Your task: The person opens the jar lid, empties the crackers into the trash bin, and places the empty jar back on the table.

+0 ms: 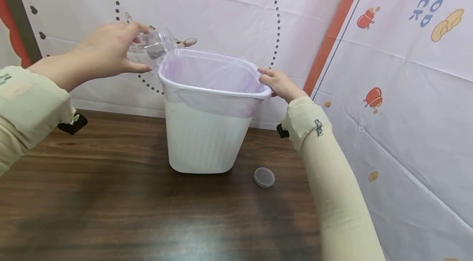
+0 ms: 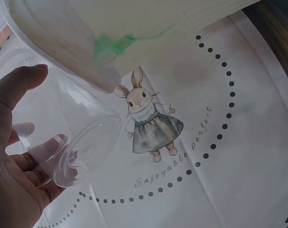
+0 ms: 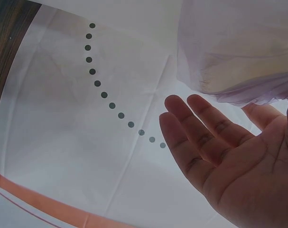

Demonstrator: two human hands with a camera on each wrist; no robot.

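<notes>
My left hand (image 1: 114,49) holds a clear plastic jar (image 1: 159,43) lying tilted, its threaded mouth at the left rim of a white trash bin (image 1: 205,138). In the left wrist view the fingers spread around the see-through jar (image 2: 87,142); no contents can be made out. A pale purple bag (image 1: 218,72) lines the bin and folds over its rim. On the right rim, my right hand (image 1: 282,84) grips the edge. The right wrist view has several of its fingers (image 3: 196,128) extended outside, below the bag's edge, with the thumb mostly hidden.
A round translucent lid (image 1: 264,177) lies on the dark wooden table (image 1: 155,211), right of the bin. Behind stands a printed white cloth backdrop (image 1: 207,2) with dotted lines and a rabbit. Another printed cloth (image 1: 414,129) closes off the right side.
</notes>
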